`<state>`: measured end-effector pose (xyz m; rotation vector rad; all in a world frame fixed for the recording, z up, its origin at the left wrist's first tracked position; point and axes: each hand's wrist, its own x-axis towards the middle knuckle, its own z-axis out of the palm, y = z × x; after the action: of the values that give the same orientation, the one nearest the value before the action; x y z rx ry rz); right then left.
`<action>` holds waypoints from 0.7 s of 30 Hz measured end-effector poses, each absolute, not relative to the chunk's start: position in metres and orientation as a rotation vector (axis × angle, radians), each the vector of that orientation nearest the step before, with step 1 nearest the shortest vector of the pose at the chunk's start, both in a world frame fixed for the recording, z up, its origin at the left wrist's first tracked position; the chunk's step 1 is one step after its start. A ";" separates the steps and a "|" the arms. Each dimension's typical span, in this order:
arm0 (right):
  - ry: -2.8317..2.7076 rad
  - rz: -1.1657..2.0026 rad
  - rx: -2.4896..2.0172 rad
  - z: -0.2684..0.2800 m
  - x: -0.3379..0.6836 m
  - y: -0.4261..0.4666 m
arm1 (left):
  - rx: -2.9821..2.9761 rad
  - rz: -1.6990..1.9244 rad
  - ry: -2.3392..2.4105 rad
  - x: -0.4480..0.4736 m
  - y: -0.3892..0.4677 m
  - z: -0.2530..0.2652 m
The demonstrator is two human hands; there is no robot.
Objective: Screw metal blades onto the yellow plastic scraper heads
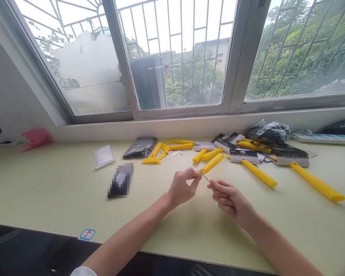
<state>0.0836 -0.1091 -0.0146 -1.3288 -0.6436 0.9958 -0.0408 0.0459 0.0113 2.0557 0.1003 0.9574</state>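
Note:
My left hand (184,186) pinches the head end of a yellow-handled scraper (214,163), its handle pointing away to the upper right. Between the thumb and fingers of my right hand (229,198) is a thin metal rod (206,178) that looks like a hex key. The rod's tip meets the scraper's head, and my left fingers hide part of that spot. Just beyond lie loose yellow handles (199,155). To their left is a group of yellow scraper parts (151,159) with T-shaped heads.
Carded yellow scrapers (258,173) lie on the right, near a clear plastic bag (268,131) and a white power strip (324,138). On the left are a black packet (140,147), a white tray (104,156), a blurred phone-like object (120,180) and pink plastic (37,138).

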 end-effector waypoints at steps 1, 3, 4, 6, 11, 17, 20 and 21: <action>-0.641 1.009 -1.314 -0.015 0.085 -0.109 | 2.066 0.967 0.092 -0.041 0.046 0.011; -0.650 1.010 -1.305 -0.015 0.086 -0.110 | 2.086 0.985 0.074 -0.042 0.047 0.010; -0.661 0.997 -1.314 -0.015 0.086 -0.110 | 2.095 0.992 0.066 -0.042 0.047 0.009; -0.698 0.941 -1.355 -0.015 0.082 -0.109 | 2.113 0.997 0.056 -0.042 0.049 0.007; -0.856 0.611 -1.513 -0.019 0.067 -0.103 | 2.106 0.982 0.092 -0.038 0.048 0.005; -0.992 0.297 -1.605 -0.026 0.064 -0.102 | 2.075 0.922 0.109 -0.038 0.045 0.008; -0.998 0.319 -1.600 -0.024 0.064 -0.106 | 2.103 0.903 0.094 -0.039 0.046 0.007; -0.983 0.344 -1.589 -0.023 0.064 -0.106 | 2.110 0.904 0.090 -0.039 0.046 0.006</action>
<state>0.0639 -0.1061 -0.0228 -1.5888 -0.9828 0.3436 -0.0389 0.0460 0.0061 2.1101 0.0898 0.9038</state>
